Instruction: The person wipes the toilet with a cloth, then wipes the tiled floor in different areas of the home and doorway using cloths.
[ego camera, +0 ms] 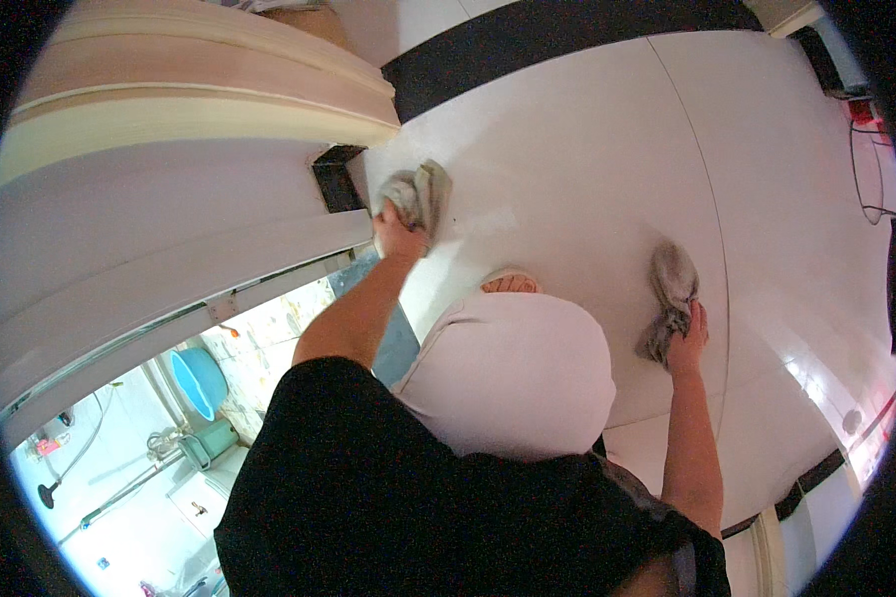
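My left hand [399,233] grips a bunched grey-beige cloth [434,186] close to the floor, beside the foot of the door frame. Off to the right, my right hand [688,339] holds a second, darker grey cloth [674,272] that hangs or lies crumpled around the fingers; whether it touches the floor I cannot tell. Both cloths look somewhat blurred. Beneath them spreads a pale tiled floor [567,172]. Between my arms are my light-coloured trousers [523,366] at the knee, with part of a sandalled foot [511,282] showing beyond.
A pale door frame [231,112] and black skirting piece [338,179] stand at left. Through the doorway are a blue basin [198,382] and a green container [207,442]. A dark floor strip [567,33] crosses the far side. A thin-legged metal frame [866,172] stands at right.
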Available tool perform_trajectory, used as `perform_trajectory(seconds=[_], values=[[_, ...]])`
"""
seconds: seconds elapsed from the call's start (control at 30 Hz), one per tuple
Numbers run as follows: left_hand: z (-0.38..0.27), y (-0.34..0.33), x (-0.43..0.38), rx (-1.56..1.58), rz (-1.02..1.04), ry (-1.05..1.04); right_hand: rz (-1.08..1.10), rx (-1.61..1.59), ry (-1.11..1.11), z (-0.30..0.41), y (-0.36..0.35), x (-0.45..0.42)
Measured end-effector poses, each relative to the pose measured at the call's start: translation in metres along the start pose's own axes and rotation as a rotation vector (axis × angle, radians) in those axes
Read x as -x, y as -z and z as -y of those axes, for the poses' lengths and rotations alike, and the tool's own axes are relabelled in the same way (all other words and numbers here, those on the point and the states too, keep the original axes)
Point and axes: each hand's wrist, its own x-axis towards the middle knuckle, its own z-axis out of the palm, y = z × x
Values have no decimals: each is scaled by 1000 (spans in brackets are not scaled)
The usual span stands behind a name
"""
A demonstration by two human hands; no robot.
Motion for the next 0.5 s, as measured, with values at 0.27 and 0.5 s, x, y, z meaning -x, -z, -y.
perform_trajectory(seconds=[0.27,0.5], values=[[-150,-42,68,277,537,-545,39,-3,-37,-1,2,2],[-166,-16,38,574,252,-445,140,10,-56,3,9,-1]])
